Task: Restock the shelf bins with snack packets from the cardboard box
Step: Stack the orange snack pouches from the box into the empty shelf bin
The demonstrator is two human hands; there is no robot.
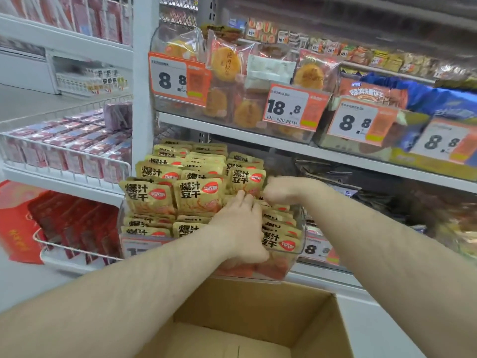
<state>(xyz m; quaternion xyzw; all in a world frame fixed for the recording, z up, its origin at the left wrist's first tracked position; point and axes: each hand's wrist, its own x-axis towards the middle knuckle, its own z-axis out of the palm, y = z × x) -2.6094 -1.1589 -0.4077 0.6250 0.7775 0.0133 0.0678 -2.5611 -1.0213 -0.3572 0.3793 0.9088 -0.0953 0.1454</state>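
Both my hands are in the clear shelf bin (296, 257) of yellow snack packets (197, 196), lower shelf, left end by the white upright. Left hand (241, 226) lies over the front right part of the pile, fingers bent down onto the packets, thumb low near the bin's front wall; looks like pressing or gathering, but I can't tell if it actually grips one. Right hand (284, 189) is curled at the back right of the bin, just beside an upright packet; blurred, so can't tell whether it pinches anything.

Cardboard box (320, 321) sits right under the bin's front edge, flaps open; visible part of the floor shows no packets.

My read: this is the tidy/settle step, bin nearly full. To do it well:
- stand packets upright, labels facing front, matching the left rows
- push stock back with the right hand, hold the front row with the left so nothing tips over the front wall
- keep the price tag (139, 248) on the bin front unobstructed
- don't crush the pouches; light flat pressure only
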